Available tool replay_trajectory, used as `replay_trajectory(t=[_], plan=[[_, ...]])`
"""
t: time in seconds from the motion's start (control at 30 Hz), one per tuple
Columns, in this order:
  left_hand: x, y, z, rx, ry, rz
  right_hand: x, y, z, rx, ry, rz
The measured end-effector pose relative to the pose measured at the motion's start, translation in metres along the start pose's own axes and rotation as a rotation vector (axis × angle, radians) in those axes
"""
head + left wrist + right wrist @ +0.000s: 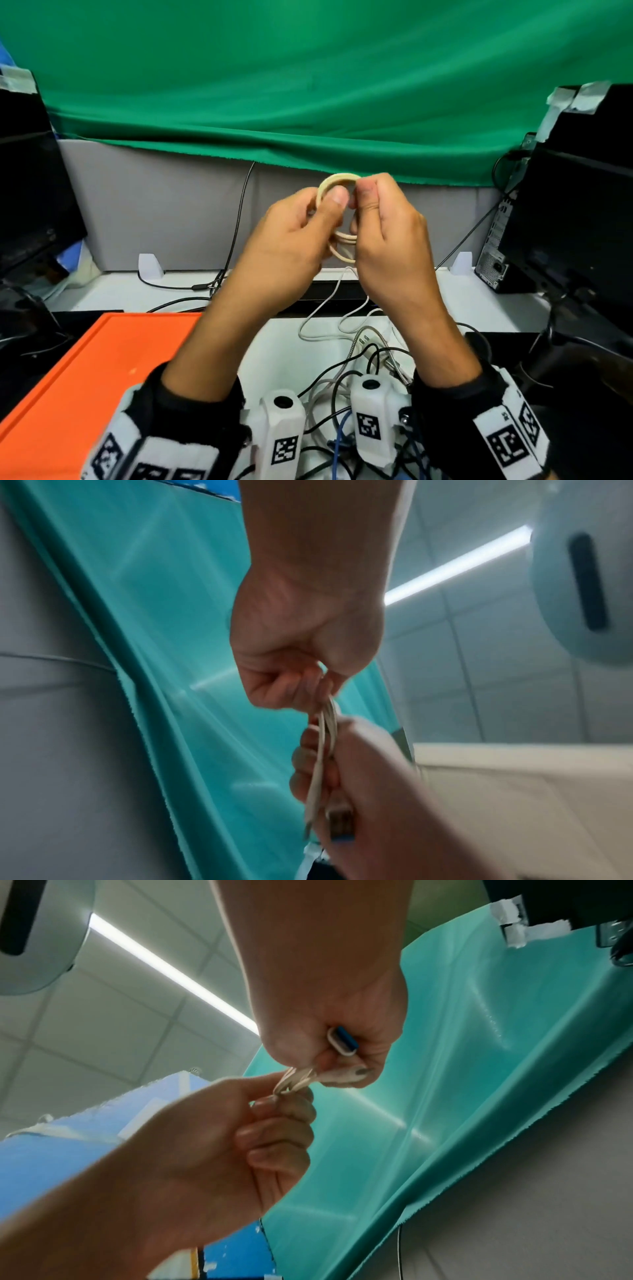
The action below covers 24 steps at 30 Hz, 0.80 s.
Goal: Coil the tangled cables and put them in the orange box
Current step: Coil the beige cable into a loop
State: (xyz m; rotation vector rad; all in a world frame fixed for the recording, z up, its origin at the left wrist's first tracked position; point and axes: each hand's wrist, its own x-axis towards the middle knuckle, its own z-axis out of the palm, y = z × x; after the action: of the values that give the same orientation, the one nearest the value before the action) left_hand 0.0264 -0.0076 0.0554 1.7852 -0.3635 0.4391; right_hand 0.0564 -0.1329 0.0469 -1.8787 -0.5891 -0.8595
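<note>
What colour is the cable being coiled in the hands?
Cream-white; the cable shows best in the head view, held by both hands.

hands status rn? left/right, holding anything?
Left hand: gripping the coiled cream-white cable loops, thumb over them.
Right hand: pinching the same coil beside it.

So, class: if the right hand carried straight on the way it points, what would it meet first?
Probably the green cloth behind; the right hand, gripping the cream cable, points up and away, though depth is unclear.
</note>
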Motion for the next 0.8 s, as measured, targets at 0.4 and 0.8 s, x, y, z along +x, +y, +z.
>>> replay_trajectory(t=[0.4,0.8], plan=[[-0.001,-0.004,-0.021,0.452,-0.164,0.446,0.008,-0.002,-0.02,0.249,-0.144,0.244],[0.006,-0.013,-0.019,0.507,0.046,0.554,0.005,-0.008,-0.018,0.563,-0.244,0.312]])
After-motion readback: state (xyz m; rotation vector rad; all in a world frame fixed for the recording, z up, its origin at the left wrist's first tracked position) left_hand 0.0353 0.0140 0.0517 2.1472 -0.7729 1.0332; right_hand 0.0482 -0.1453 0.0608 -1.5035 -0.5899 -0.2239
